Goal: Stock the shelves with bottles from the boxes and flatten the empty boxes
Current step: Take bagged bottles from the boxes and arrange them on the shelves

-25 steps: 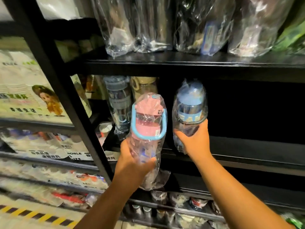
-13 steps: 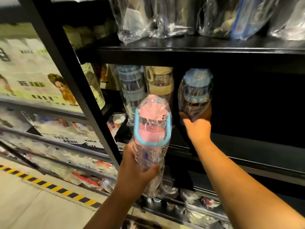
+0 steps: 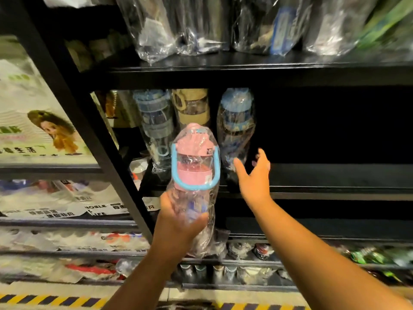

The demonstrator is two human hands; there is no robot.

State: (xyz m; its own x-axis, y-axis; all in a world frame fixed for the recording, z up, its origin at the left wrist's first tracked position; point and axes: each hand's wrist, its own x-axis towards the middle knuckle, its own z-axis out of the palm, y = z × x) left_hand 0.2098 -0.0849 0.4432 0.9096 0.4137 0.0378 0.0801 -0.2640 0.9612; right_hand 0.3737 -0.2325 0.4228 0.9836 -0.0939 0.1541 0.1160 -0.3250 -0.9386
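The plastic-wrapped pink bottle [image 3: 194, 166] with its blue carry loop is upright in front of the black shelf [image 3: 335, 189], its lower body gripped by the left hand [image 3: 178, 222]. A wrapped blue bottle [image 3: 237, 126] stands on that shelf, and the right hand [image 3: 254, 175] is just beside its base, fingers spread, holding nothing. Two more wrapped bottles [image 3: 156, 126] stand further left
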